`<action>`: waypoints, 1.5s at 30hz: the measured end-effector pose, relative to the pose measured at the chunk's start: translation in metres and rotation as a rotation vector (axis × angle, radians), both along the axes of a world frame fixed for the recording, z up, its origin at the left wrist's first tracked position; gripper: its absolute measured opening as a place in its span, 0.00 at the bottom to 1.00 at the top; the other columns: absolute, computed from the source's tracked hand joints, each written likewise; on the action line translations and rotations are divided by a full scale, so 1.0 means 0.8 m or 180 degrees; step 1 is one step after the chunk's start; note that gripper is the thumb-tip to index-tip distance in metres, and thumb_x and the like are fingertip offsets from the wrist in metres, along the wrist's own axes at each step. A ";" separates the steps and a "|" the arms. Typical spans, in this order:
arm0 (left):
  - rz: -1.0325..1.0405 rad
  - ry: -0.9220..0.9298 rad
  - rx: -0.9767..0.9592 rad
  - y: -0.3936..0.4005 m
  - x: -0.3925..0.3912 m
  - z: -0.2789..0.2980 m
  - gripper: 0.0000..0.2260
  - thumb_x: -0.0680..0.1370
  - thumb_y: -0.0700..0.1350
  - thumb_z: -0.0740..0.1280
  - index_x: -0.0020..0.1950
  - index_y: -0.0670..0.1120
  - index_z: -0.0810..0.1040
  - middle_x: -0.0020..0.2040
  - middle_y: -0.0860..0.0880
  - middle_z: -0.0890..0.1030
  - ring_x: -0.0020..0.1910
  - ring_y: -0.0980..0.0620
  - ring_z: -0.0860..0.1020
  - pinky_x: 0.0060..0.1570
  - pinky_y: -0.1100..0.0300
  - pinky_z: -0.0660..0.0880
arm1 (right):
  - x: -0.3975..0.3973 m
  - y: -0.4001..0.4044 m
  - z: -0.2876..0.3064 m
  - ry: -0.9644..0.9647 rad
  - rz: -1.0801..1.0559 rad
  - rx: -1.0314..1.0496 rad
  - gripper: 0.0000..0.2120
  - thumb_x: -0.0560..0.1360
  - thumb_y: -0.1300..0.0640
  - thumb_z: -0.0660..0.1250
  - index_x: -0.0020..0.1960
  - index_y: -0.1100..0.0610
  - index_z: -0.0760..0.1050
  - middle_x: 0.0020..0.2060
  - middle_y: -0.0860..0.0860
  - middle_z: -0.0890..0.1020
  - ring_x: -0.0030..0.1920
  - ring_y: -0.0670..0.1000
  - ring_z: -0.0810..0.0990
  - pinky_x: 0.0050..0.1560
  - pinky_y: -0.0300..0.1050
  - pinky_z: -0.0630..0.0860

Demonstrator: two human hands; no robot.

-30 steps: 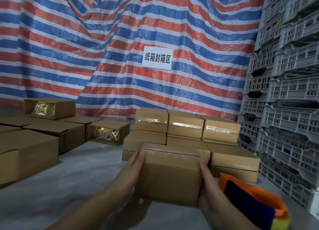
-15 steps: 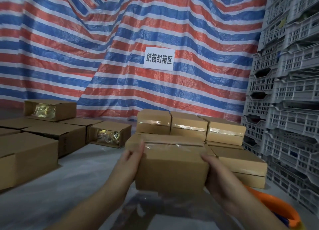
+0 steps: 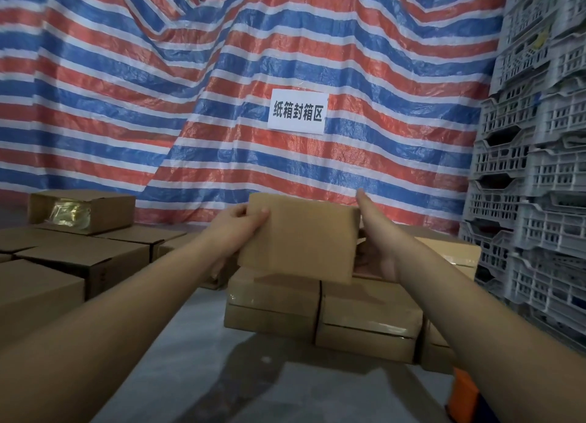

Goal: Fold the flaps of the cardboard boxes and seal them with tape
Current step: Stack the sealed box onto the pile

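Fingers [image 3: 253, 215] of your left hand [image 3: 236, 229] pinch the box [image 3: 301, 237] at its 10 o'clock corner, thumb on the near face, while your right hand [image 3: 375, 248] clasps the 3 o'clock end, one finger straight up at 12. You hold the box in the air, long axis running 9 to 3, above the stack [image 3: 320, 311] of taped boxes at 6 o'clock. Both arms reach out nearly straight, equally near; setting it down would mean lowering toward 6.
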State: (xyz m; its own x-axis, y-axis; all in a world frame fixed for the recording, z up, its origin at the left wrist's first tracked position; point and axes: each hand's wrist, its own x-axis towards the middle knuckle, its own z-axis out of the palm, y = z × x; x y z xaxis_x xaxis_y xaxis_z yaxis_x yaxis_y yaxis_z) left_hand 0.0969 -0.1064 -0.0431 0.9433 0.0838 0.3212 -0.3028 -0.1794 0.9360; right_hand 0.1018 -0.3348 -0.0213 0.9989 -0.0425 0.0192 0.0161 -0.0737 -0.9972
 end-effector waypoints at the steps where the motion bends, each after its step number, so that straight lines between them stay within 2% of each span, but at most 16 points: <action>1: 0.0213 -0.0015 0.0118 0.003 0.013 0.004 0.17 0.79 0.58 0.64 0.63 0.51 0.73 0.49 0.53 0.78 0.45 0.54 0.78 0.34 0.60 0.73 | 0.009 0.001 0.003 0.0028 0.0138 -0.0127 0.31 0.72 0.27 0.62 0.57 0.54 0.75 0.51 0.58 0.84 0.50 0.58 0.84 0.45 0.51 0.81; 4: 0.0710 0.0232 0.0463 0.011 0.050 0.017 0.19 0.78 0.62 0.63 0.54 0.47 0.73 0.44 0.48 0.78 0.41 0.49 0.77 0.32 0.58 0.73 | 0.033 0.009 0.010 -0.0014 0.0266 -0.0696 0.17 0.77 0.43 0.66 0.58 0.54 0.76 0.47 0.55 0.84 0.45 0.54 0.83 0.37 0.44 0.79; 6: 0.0874 0.0465 0.0557 0.014 0.071 0.023 0.23 0.78 0.64 0.63 0.55 0.44 0.70 0.44 0.45 0.78 0.40 0.46 0.78 0.30 0.57 0.73 | 0.047 0.018 0.012 -0.0013 0.0120 -0.1132 0.11 0.79 0.49 0.63 0.55 0.55 0.76 0.42 0.54 0.82 0.39 0.52 0.81 0.27 0.37 0.75; 11: 0.0881 0.0728 0.0603 0.017 0.111 0.019 0.19 0.78 0.57 0.65 0.56 0.45 0.64 0.45 0.44 0.77 0.39 0.46 0.79 0.23 0.60 0.73 | 0.079 0.032 0.002 0.0078 -0.0171 -0.1540 0.12 0.82 0.47 0.58 0.54 0.56 0.72 0.33 0.54 0.81 0.30 0.51 0.80 0.18 0.32 0.68; 13: 0.0835 0.0778 0.0578 0.018 0.123 0.014 0.15 0.78 0.52 0.66 0.56 0.45 0.65 0.46 0.43 0.77 0.41 0.46 0.79 0.23 0.60 0.73 | 0.092 0.034 -0.004 0.0210 -0.0269 -0.1595 0.14 0.81 0.46 0.57 0.55 0.56 0.71 0.34 0.55 0.82 0.31 0.52 0.80 0.19 0.33 0.69; 16: 0.0755 0.0758 0.0480 0.021 0.138 0.004 0.11 0.77 0.48 0.67 0.54 0.45 0.70 0.47 0.44 0.78 0.44 0.45 0.79 0.28 0.56 0.75 | 0.112 0.034 -0.010 0.0366 -0.0346 -0.1803 0.20 0.79 0.44 0.56 0.62 0.58 0.71 0.44 0.58 0.82 0.37 0.55 0.81 0.27 0.38 0.73; 21: 0.0786 0.0525 0.0354 0.030 0.152 -0.015 0.11 0.75 0.50 0.67 0.53 0.45 0.75 0.47 0.44 0.81 0.45 0.43 0.80 0.45 0.49 0.81 | 0.131 0.044 -0.027 0.0513 -0.0278 -0.1795 0.27 0.79 0.39 0.56 0.63 0.61 0.71 0.47 0.61 0.81 0.41 0.57 0.81 0.31 0.41 0.73; 24: 0.0821 0.0506 0.0289 0.033 0.153 -0.026 0.16 0.75 0.53 0.66 0.56 0.43 0.76 0.48 0.43 0.81 0.47 0.43 0.80 0.53 0.45 0.79 | 0.134 0.045 -0.035 0.0423 -0.0334 -0.1591 0.26 0.80 0.41 0.56 0.64 0.62 0.70 0.45 0.60 0.77 0.41 0.58 0.79 0.31 0.43 0.73; 28: 0.0958 0.0559 0.0013 0.037 0.151 -0.036 0.23 0.79 0.57 0.63 0.64 0.41 0.72 0.52 0.44 0.79 0.48 0.43 0.79 0.46 0.50 0.79 | 0.130 0.036 -0.040 0.0371 -0.0395 -0.1510 0.30 0.80 0.36 0.50 0.63 0.61 0.69 0.48 0.61 0.79 0.44 0.60 0.80 0.49 0.50 0.79; 30: 0.0938 0.0655 -0.0212 0.039 0.147 -0.040 0.22 0.80 0.57 0.60 0.63 0.41 0.73 0.51 0.43 0.79 0.47 0.44 0.78 0.42 0.53 0.78 | 0.124 0.029 -0.042 0.0364 -0.0407 -0.1439 0.27 0.81 0.36 0.50 0.61 0.58 0.68 0.46 0.60 0.78 0.45 0.60 0.80 0.52 0.51 0.77; 33: 0.0996 0.0624 -0.0180 0.046 0.139 -0.046 0.19 0.82 0.56 0.58 0.58 0.41 0.76 0.52 0.42 0.79 0.50 0.43 0.78 0.52 0.50 0.76 | 0.115 0.020 -0.044 0.0176 -0.0376 -0.1386 0.20 0.81 0.38 0.51 0.57 0.53 0.69 0.46 0.57 0.77 0.49 0.58 0.80 0.48 0.48 0.77; 35: 0.1095 0.0483 0.0030 0.055 0.128 -0.046 0.18 0.82 0.54 0.57 0.57 0.40 0.76 0.53 0.42 0.79 0.52 0.43 0.77 0.57 0.48 0.74 | 0.107 0.014 -0.045 -0.0096 -0.0445 -0.1506 0.17 0.82 0.41 0.51 0.53 0.53 0.70 0.49 0.54 0.78 0.53 0.58 0.80 0.52 0.49 0.77; 37: 0.1109 0.0310 0.0193 0.065 0.112 -0.043 0.17 0.83 0.53 0.57 0.57 0.41 0.76 0.51 0.43 0.80 0.50 0.44 0.78 0.55 0.47 0.74 | 0.099 0.007 -0.043 -0.0483 -0.0630 -0.1836 0.17 0.83 0.45 0.50 0.54 0.54 0.72 0.53 0.53 0.76 0.57 0.58 0.78 0.58 0.50 0.75; 41: 0.1118 -0.0171 0.0728 0.082 0.066 -0.033 0.13 0.83 0.51 0.59 0.48 0.46 0.77 0.48 0.40 0.81 0.48 0.41 0.80 0.50 0.47 0.78 | 0.073 0.002 -0.039 -0.1126 -0.1019 -0.1993 0.17 0.81 0.49 0.54 0.42 0.57 0.75 0.45 0.56 0.80 0.49 0.57 0.79 0.49 0.50 0.75; 43: 0.1157 -0.0390 0.1015 0.093 0.035 -0.032 0.13 0.82 0.52 0.59 0.47 0.47 0.79 0.43 0.43 0.82 0.42 0.46 0.82 0.41 0.52 0.78 | 0.051 0.004 -0.043 -0.1392 -0.1050 -0.2012 0.15 0.80 0.50 0.57 0.40 0.57 0.75 0.39 0.55 0.80 0.42 0.55 0.78 0.42 0.48 0.75; 45: 0.1357 -0.0585 0.1532 0.110 0.000 -0.037 0.12 0.82 0.53 0.60 0.44 0.51 0.79 0.37 0.49 0.82 0.36 0.54 0.81 0.34 0.58 0.77 | 0.025 0.007 -0.057 -0.1675 -0.1014 -0.2090 0.15 0.80 0.51 0.60 0.38 0.57 0.75 0.33 0.53 0.79 0.37 0.52 0.77 0.34 0.45 0.70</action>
